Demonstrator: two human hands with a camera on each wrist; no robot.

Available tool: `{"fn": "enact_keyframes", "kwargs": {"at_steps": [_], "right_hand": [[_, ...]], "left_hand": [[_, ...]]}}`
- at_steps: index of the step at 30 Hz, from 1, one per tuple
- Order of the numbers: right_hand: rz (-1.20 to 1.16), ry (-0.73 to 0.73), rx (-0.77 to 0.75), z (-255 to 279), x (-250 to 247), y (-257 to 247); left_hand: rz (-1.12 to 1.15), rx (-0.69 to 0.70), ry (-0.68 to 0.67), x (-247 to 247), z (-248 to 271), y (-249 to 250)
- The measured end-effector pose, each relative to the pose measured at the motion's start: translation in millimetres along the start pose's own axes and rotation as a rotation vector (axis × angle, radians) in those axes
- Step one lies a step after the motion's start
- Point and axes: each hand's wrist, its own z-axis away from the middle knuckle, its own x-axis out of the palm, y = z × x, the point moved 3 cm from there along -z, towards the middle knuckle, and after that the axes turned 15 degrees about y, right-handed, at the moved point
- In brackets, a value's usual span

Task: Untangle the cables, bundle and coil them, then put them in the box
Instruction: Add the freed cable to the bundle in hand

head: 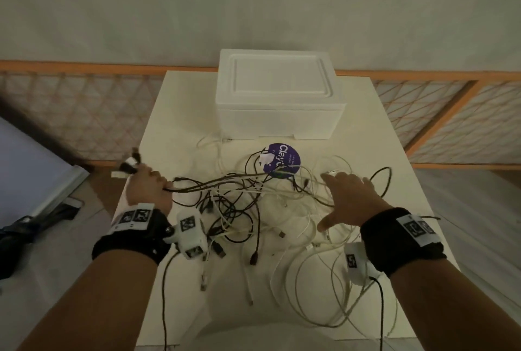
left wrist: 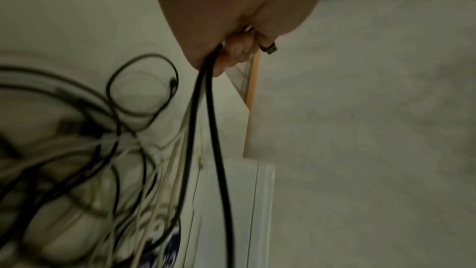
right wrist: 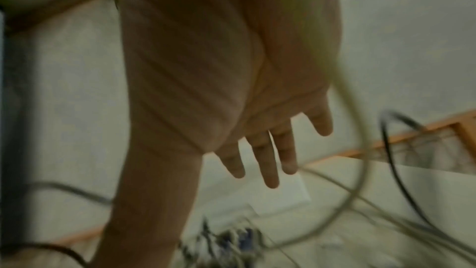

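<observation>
A tangle of black and white cables (head: 253, 204) sprawls over the middle of the white table (head: 174, 114). My left hand (head: 149, 184) at the table's left edge grips a bunch of black and white cables, their plug ends sticking out past my fist. The left wrist view shows those cables (left wrist: 206, 113) running taut from the left hand (left wrist: 231, 34) down to the heap. My right hand (head: 346, 195) hovers flat over the right side of the tangle, fingers (right wrist: 268, 170) spread and holding nothing. The white foam box (head: 279, 97) stands at the back with its lid on.
A round purple sticker (head: 283, 161) lies on the table under the cables, in front of the box. White cable loops (head: 324, 294) trail toward the table's front right. A wood-framed lattice rail (head: 79, 108) runs behind the table. Dark items (head: 25, 229) lie on the floor at left.
</observation>
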Motion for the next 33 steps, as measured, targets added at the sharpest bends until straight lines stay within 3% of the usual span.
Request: {"fn": "enact_keyframes", "kwargs": {"at_steps": [4, 7, 11, 14, 18, 24, 27, 33], "right_hand": [[-0.266, 0.216, -0.163, -3.3, -45.5, -53.7], [-0.35, 0.222, -0.289, -4.6, -52.5, -108.1], [-0.17, 0.271, -0.357, -12.3, -28.8, -131.7], [-0.239, 0.289, -0.368, -10.4, -25.0, -132.8], [-0.311, 0.282, -0.394, -13.9, -21.0, -129.0], [-0.472, 0.076, -0.437, -16.2, -39.9, -114.2], [-0.36, 0.126, -0.442, -21.6, -45.4, -87.9], [-0.428, 0.157, -0.232, -25.0, -37.7, -21.8]], "left_hand": [[0.036, -0.121, -0.227, 27.2, 53.7, -35.6], [0.01, -0.137, -0.353, 40.6, 87.4, -54.9], [-0.035, -0.09, -0.411, 46.9, 109.4, -66.6], [-0.016, -0.104, -0.4, 43.7, 109.4, -66.7], [0.015, -0.273, -0.424, 43.5, 114.4, -70.2], [0.094, -0.262, -0.347, 45.8, 106.6, -56.3], [0.101, -0.159, -0.276, 45.3, 83.4, -23.2], [0.08, 0.009, -0.045, 9.6, 26.0, 57.3]]}}
